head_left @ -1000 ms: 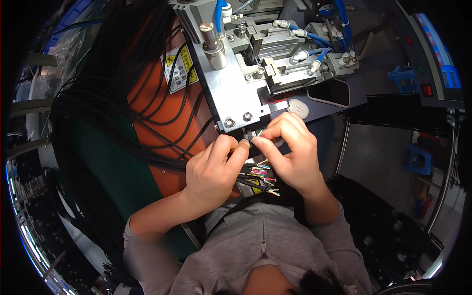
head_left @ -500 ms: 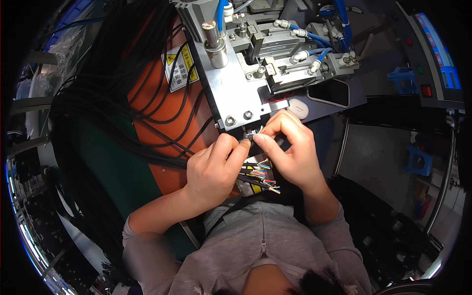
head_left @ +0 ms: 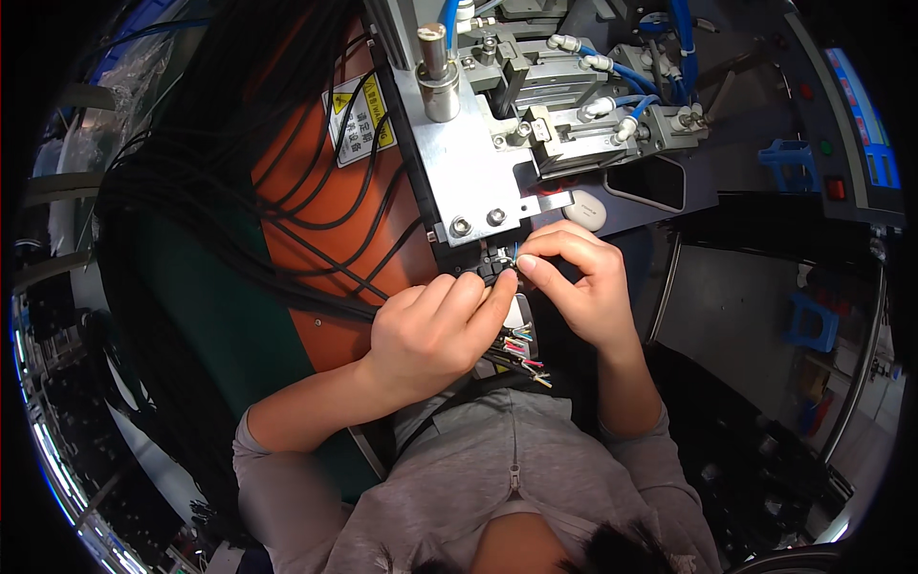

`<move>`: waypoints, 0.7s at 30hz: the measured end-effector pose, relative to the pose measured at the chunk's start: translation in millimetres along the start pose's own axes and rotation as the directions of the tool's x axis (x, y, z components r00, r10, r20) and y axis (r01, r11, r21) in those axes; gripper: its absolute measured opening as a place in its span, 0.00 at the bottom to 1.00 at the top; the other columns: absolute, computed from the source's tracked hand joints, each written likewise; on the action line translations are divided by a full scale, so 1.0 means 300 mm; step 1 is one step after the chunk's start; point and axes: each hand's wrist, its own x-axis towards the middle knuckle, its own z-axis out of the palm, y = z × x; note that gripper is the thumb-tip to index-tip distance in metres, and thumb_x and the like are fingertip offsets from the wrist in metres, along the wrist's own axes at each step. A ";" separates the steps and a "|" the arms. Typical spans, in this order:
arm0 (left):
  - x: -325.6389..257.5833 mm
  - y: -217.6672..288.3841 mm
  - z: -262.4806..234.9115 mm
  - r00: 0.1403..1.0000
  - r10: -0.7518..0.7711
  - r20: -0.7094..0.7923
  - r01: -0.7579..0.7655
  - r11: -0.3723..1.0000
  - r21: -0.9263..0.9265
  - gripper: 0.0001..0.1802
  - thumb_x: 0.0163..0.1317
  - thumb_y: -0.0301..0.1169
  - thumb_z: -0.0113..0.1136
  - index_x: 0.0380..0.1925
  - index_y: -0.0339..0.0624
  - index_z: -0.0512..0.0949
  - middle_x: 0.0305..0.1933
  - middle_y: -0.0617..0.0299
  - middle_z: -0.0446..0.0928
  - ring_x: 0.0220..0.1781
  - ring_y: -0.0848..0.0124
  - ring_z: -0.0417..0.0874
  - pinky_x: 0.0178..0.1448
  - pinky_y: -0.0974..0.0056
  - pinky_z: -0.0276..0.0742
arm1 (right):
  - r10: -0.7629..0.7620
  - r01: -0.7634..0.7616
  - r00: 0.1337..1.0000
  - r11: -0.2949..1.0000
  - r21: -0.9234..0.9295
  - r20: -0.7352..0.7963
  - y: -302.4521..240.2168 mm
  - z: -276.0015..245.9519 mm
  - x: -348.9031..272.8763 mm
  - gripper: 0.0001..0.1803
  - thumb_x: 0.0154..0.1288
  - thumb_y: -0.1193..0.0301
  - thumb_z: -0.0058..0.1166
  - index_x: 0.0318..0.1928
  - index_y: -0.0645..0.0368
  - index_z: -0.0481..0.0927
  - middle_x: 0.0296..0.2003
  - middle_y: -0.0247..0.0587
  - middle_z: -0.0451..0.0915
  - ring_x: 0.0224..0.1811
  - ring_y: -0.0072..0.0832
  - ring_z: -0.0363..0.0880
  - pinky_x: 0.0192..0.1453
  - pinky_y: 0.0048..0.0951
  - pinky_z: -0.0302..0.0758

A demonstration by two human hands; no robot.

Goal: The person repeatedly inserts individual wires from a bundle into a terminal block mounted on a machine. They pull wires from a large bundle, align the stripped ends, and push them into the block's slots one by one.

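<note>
My left hand [head_left: 435, 330] is closed, its fingertips together at a small black fixture [head_left: 491, 268] under the front of the machine. Whatever it pinches is hidden by the fingers. Across from it, my right hand [head_left: 585, 287] pinches thin coloured wires [head_left: 516, 253] between thumb and index finger, just beside the left fingertips. A bundle of black cables [head_left: 335, 304] runs in from the left and under my left hand. Their stripped ends [head_left: 524, 356], with red, blue, yellow and white cores, fan out below it.
A metal plate [head_left: 469, 172] with bolts and pneumatic slides [head_left: 583, 134] stands just beyond my hands. A phone [head_left: 646, 184] and a round white case [head_left: 583, 210] lie at the right. More black cables [head_left: 172, 201] cover the orange surface [head_left: 296, 258]; a control screen [head_left: 863, 124] is far right.
My left hand has moved right and slightly up, its index finger now stretched further toward the fixture. The right hand has shifted slightly right, still pinching. The machine appears slightly further right in the picture.
</note>
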 end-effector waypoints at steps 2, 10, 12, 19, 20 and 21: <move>0.005 0.001 -0.002 0.999 -0.020 0.042 0.019 0.999 0.039 0.21 0.43 0.25 0.61 0.43 0.44 0.83 0.22 0.68 0.60 0.21 0.78 0.66 0.19 0.72 0.60 | -0.148 0.134 0.987 0.973 -0.188 -0.061 0.012 0.027 0.011 0.06 0.56 0.75 0.60 0.30 0.65 0.78 0.30 0.44 0.79 0.33 0.34 0.77 0.37 0.30 0.72; 0.006 0.020 -0.016 0.988 -0.087 0.128 0.080 0.995 0.059 0.22 0.45 0.23 0.60 0.45 0.42 0.82 0.24 0.66 0.59 0.21 0.78 0.66 0.20 0.72 0.62 | -0.241 0.204 0.969 0.906 -0.371 -0.057 0.001 0.053 0.002 0.04 0.52 0.80 0.56 0.25 0.63 0.74 0.23 0.42 0.72 0.27 0.39 0.71 0.33 0.36 0.69; 0.000 0.021 -0.009 0.989 -0.085 0.125 0.083 0.996 0.024 0.22 0.45 0.22 0.59 0.45 0.41 0.82 0.24 0.66 0.59 0.21 0.78 0.67 0.20 0.72 0.63 | -0.276 0.227 0.956 0.911 -0.345 -0.099 0.011 0.055 0.006 0.03 0.51 0.80 0.57 0.25 0.63 0.75 0.24 0.42 0.73 0.28 0.38 0.71 0.33 0.35 0.69; 0.002 0.022 0.007 0.988 -0.105 0.110 0.098 0.993 0.065 0.22 0.46 0.21 0.59 0.45 0.40 0.81 0.24 0.65 0.60 0.20 0.78 0.68 0.19 0.72 0.64 | -0.229 0.180 0.967 0.927 -0.328 -0.114 0.009 0.063 0.021 0.03 0.51 0.80 0.57 0.25 0.63 0.75 0.23 0.41 0.73 0.27 0.37 0.71 0.33 0.34 0.68; 0.003 0.024 0.005 0.987 -0.112 0.117 0.105 0.992 0.063 0.21 0.46 0.21 0.59 0.45 0.40 0.81 0.24 0.65 0.60 0.19 0.78 0.67 0.19 0.72 0.64 | -0.212 0.169 0.972 0.930 -0.326 -0.101 0.005 0.062 0.017 0.03 0.51 0.80 0.57 0.25 0.63 0.75 0.23 0.41 0.73 0.27 0.37 0.71 0.33 0.34 0.68; 0.008 0.025 0.000 0.985 -0.118 0.123 0.111 0.992 0.060 0.21 0.46 0.21 0.60 0.45 0.40 0.82 0.24 0.65 0.60 0.19 0.78 0.67 0.19 0.72 0.64 | -0.224 0.178 0.969 0.927 -0.330 -0.106 0.006 0.062 0.013 0.03 0.51 0.80 0.57 0.25 0.63 0.75 0.23 0.41 0.73 0.27 0.37 0.71 0.33 0.34 0.68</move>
